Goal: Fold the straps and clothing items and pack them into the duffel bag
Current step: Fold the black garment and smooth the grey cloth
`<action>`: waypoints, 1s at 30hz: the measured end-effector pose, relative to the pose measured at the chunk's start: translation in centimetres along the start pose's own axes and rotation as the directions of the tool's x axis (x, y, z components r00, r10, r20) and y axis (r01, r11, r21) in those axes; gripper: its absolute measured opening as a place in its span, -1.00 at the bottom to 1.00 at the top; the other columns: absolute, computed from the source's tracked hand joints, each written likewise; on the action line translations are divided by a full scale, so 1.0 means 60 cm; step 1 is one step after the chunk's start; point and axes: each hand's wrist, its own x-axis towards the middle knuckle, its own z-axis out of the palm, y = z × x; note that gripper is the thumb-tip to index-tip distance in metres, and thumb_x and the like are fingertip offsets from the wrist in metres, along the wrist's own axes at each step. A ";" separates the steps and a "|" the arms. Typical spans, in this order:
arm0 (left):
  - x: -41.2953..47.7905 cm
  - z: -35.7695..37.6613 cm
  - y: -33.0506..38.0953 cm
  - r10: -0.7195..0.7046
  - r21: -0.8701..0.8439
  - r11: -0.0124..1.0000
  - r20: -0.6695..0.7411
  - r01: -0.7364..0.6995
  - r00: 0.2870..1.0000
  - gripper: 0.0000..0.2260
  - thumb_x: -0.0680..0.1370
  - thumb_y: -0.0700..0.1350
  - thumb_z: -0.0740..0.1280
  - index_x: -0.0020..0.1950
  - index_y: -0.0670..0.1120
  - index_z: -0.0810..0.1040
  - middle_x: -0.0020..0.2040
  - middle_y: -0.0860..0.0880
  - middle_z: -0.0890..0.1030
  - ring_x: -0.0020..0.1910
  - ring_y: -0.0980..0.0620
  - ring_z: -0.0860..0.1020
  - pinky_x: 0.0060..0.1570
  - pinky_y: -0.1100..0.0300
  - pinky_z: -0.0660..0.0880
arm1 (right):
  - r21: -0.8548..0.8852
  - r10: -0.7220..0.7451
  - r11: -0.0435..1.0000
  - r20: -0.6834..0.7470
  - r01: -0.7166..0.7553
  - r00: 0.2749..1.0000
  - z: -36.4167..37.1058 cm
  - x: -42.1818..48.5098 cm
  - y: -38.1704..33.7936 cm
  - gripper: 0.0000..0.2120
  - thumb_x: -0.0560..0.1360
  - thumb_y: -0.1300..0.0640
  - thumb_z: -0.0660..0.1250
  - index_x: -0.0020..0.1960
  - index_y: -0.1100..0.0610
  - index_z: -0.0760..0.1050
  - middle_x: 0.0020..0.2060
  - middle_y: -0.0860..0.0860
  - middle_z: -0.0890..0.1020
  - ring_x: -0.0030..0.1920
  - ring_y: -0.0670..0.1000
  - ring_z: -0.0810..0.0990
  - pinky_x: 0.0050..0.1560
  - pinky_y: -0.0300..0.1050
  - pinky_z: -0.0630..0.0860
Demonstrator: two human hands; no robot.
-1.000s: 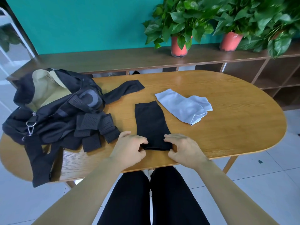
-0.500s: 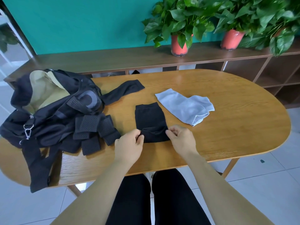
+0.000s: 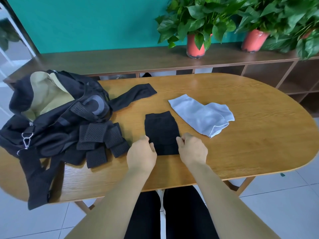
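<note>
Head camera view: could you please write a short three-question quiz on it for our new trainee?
1. True or false: the black cloth lies between the left hand and the right hand.
2. What lies on the table just right of the black cloth? A) a light blue cloth B) a red towel C) a book
3. Fill in: the duffel bag sits unzipped at the person's ___ end of the table.

Key: 1 true; 2 A; 3 left.
</note>
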 end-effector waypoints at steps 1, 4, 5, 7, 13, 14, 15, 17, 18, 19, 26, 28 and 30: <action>-0.001 0.001 -0.002 0.005 -0.014 1.000 -0.007 -0.005 1.000 -0.74 0.63 -0.07 0.19 0.30 -0.08 0.42 -0.07 -0.04 0.62 -0.14 0.01 0.58 -0.24 0.27 0.39 | -0.010 -0.004 1.000 -0.005 0.003 1.000 0.001 0.000 0.000 -0.72 0.61 -0.07 0.13 -0.08 0.11 0.43 -0.32 0.00 0.54 -0.34 0.01 0.51 -0.39 -0.22 0.37; -0.007 0.001 -0.007 0.035 0.007 0.999 -0.038 -0.035 0.999 -0.76 0.63 -0.05 0.18 0.29 -0.03 0.36 -0.33 0.07 0.50 -0.38 0.12 0.45 -0.45 0.31 0.26 | -0.004 -0.023 1.000 -0.022 0.023 1.000 0.004 0.000 0.003 -0.71 0.62 -0.07 0.11 -0.02 0.12 0.46 -0.31 0.00 0.55 -0.33 0.02 0.51 -0.39 -0.22 0.35; -0.009 0.001 -0.008 0.047 0.029 0.999 -0.048 -0.045 0.998 -0.77 0.63 -0.05 0.18 0.28 -0.01 0.35 -0.38 0.10 0.44 -0.43 0.14 0.41 -0.50 0.31 0.20 | 0.000 -0.027 1.000 -0.023 0.027 0.999 0.004 0.000 0.004 -0.71 0.62 -0.08 0.11 -0.01 0.12 0.47 -0.32 0.00 0.55 -0.33 0.01 0.51 -0.39 -0.22 0.34; -0.010 0.002 -0.008 0.070 0.064 0.996 -0.062 -0.066 0.996 -0.78 0.63 -0.04 0.17 0.27 0.01 0.34 -0.41 0.11 0.40 -0.46 0.15 0.37 -0.52 0.31 0.16 | -0.015 -0.039 0.999 -0.030 0.038 0.999 0.006 -0.001 0.004 -0.71 0.61 -0.08 0.12 -0.02 0.11 0.47 -0.32 -0.01 0.54 -0.33 0.00 0.51 -0.39 -0.23 0.35; -0.004 0.001 -0.007 0.138 0.156 0.979 -0.059 -0.127 0.989 -0.82 0.60 -0.08 0.20 0.20 0.00 0.40 -0.04 0.04 0.48 -0.18 0.09 0.45 -0.36 0.27 0.30 | -0.071 -0.033 0.997 -0.042 0.030 0.999 0.007 -0.003 -0.006 -0.72 0.60 -0.11 0.14 -0.02 0.10 0.44 -0.32 -0.01 0.56 -0.32 0.00 0.56 -0.35 -0.21 0.47; -0.002 0.002 -0.008 0.185 0.163 0.971 -0.063 -0.173 0.981 -0.82 0.58 -0.11 0.24 0.18 0.00 0.44 0.01 0.02 0.48 -0.09 0.06 0.47 -0.25 0.24 0.36 | -0.075 -0.032 0.997 -0.049 0.028 0.998 0.008 -0.003 -0.007 -0.72 0.60 -0.11 0.14 -0.02 0.10 0.45 -0.32 -0.01 0.57 -0.33 0.00 0.56 -0.36 -0.21 0.47; -0.001 0.004 -0.009 0.262 0.169 0.954 -0.065 -0.248 0.963 -0.81 0.55 -0.16 0.30 0.15 -0.01 0.50 0.04 0.01 0.49 -0.02 0.02 0.47 -0.13 0.18 0.40 | -0.080 -0.033 0.996 -0.052 0.029 0.998 0.007 -0.003 -0.008 -0.71 0.60 -0.10 0.14 -0.02 0.11 0.45 -0.32 -0.01 0.57 -0.33 0.00 0.55 -0.37 -0.21 0.45; -0.003 0.009 -0.009 0.446 0.160 0.888 -0.072 -0.431 0.892 -0.77 0.47 -0.25 0.38 0.09 -0.03 0.59 0.08 0.02 0.54 0.09 -0.02 0.49 0.05 0.08 0.39 | -0.075 -0.021 0.997 -0.055 0.017 0.998 0.006 -0.005 -0.010 -0.72 0.59 -0.10 0.16 -0.03 0.10 0.45 -0.31 0.00 0.57 -0.32 0.00 0.54 -0.37 -0.21 0.41; -0.004 0.010 -0.010 0.533 0.164 0.839 -0.050 -0.519 0.845 -0.74 0.47 -0.26 0.38 0.13 -0.04 0.60 0.14 0.03 0.56 0.17 -0.02 0.49 0.15 0.07 0.37 | -0.047 -0.011 0.999 -0.054 0.009 0.998 0.005 -0.005 -0.010 -0.73 0.59 -0.11 0.17 -0.03 0.09 0.46 -0.29 -0.01 0.58 -0.30 0.00 0.55 -0.37 -0.21 0.40; -0.007 0.010 -0.010 0.598 0.173 0.789 0.002 -0.589 0.802 -0.70 0.50 -0.25 0.35 0.21 -0.05 0.58 0.24 0.03 0.55 0.27 0.01 0.46 0.28 0.08 0.30 | 0.002 0.000 1.000 -0.057 0.000 0.998 0.003 -0.006 -0.010 -0.74 0.58 -0.11 0.19 -0.02 0.08 0.46 -0.25 -0.01 0.58 -0.27 0.01 0.56 -0.36 -0.21 0.39; -0.015 0.017 -0.039 0.566 0.248 0.699 0.381 -0.670 0.731 -0.36 0.53 0.19 -0.35 0.56 -0.07 -0.21 0.56 0.01 -0.24 0.50 0.13 -0.34 0.47 0.10 -0.33 | -0.110 -0.552 0.834 -0.160 0.541 0.818 0.004 -0.044 0.016 -0.61 0.59 0.01 0.09 0.30 0.14 0.47 0.25 0.05 0.53 0.25 0.09 0.50 0.15 0.00 0.48; -0.017 0.023 -0.046 0.547 0.250 0.703 0.408 -0.665 0.731 -0.35 0.53 0.24 -0.38 0.54 -0.07 -0.30 0.54 0.00 -0.31 0.48 0.12 -0.39 0.46 0.13 -0.35 | -0.079 -0.590 0.792 0.155 0.605 0.793 0.006 -0.058 0.023 -0.40 0.61 -0.17 -0.20 0.53 0.13 0.13 0.52 0.01 0.15 0.53 -0.04 0.02 0.50 -0.01 0.04; -0.018 0.024 -0.047 0.523 0.256 0.717 0.416 -0.648 0.744 -0.35 0.54 0.25 -0.38 0.53 -0.08 -0.33 0.53 0.00 -0.35 0.47 0.11 -0.41 0.44 0.16 -0.37 | -0.085 -0.534 0.807 0.320 0.585 0.783 0.008 -0.059 0.032 -0.29 0.51 -0.29 -0.42 0.55 0.06 -0.20 0.53 -0.08 -0.20 0.48 -0.15 -0.33 0.51 -0.06 -0.23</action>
